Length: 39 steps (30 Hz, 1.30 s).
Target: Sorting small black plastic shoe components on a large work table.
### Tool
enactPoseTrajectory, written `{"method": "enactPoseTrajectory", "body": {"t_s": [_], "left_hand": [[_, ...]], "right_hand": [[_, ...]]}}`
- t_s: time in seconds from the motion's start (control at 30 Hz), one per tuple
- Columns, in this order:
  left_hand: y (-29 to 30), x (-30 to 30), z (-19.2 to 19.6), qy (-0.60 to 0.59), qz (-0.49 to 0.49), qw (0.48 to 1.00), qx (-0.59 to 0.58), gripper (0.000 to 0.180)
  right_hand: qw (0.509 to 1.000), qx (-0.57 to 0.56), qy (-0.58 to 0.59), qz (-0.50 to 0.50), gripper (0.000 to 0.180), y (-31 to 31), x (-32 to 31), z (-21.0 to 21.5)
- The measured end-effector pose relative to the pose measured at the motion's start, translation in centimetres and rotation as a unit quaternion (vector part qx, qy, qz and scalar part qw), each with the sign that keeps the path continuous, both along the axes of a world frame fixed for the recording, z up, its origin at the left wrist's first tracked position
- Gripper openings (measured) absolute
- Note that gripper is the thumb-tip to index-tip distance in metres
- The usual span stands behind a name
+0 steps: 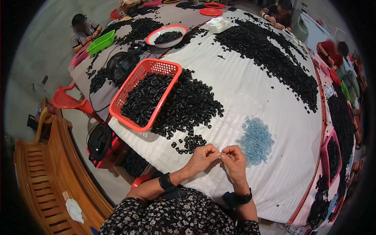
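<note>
A tiny pale piece is held above the near part of the table, between the two hands, where the fingertips are brought almost together; it is too small for its kind to be told. By the left hand a close pinch is made with thumb and forefinger, the other fingers being curled in. A like pinch is made by the right hand, its thumb and forefinger nearly closed; whether the piece is gripped by both pinches or by one cannot be told. A black wristband is worn on the left wrist, and a second dark band on the right.

Just beyond the left hand, a small group of black pieces is scattered, and beyond it a larger black heap is spread against a red basket, which is itself filled with black pieces. Beside the right hand, a pile of clear bluish pieces is laid out on the white cover. Farther off, a broad band of black pieces is spread across the table, and a white basin with a red rim is seen with black pieces in it. A green basket is placed near a seated co-worker at the far left.
</note>
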<state>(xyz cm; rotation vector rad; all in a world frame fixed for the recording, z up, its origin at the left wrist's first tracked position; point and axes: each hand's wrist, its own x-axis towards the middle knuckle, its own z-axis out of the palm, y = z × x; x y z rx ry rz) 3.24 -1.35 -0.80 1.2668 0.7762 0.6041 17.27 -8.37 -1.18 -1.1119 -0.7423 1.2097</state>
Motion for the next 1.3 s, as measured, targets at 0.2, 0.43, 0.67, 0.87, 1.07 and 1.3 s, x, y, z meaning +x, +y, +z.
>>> {"method": "enactPoseTrajectory", "body": {"t_s": [0.2, 0.43, 0.67, 0.87, 1.07, 1.3], "left_hand": [[0.6, -1.0, 0.0, 0.03, -0.013, 0.999, 0.004, 0.015], [6.7, -6.0, 0.4, 0.244, 0.077, 0.836, 0.486, 0.01], [7.2, -5.4, -1.6, 0.297, 0.034, 0.803, 0.516, 0.011], [7.5, -4.6, -1.6, 0.341, 0.013, 0.786, 0.515, 0.011], [7.2, -3.9, -1.6, 0.32, 0.05, 0.77, 0.55, 0.018], [5.4, -5.2, 1.7, -0.026, -0.011, 0.999, 0.03, 0.009]], "right_hand": [[1.0, -0.018, 0.015, 0.011, 0.013, 0.0, -0.6, -0.3], [0.999, -0.015, -0.015, -0.041, 0.008, 0.0, -0.1, -0.7], [0.999, -0.016, -0.015, -0.047, 0.008, 0.2, -0.3, -1.1], [0.998, -0.018, -0.033, -0.045, 0.008, 0.2, -0.3, -1.3], [0.999, -0.015, -0.018, -0.047, 0.008, 0.1, -0.3, -1.4], [0.998, -0.015, -0.029, -0.05, 0.007, 0.2, -0.3, -0.9]]}}
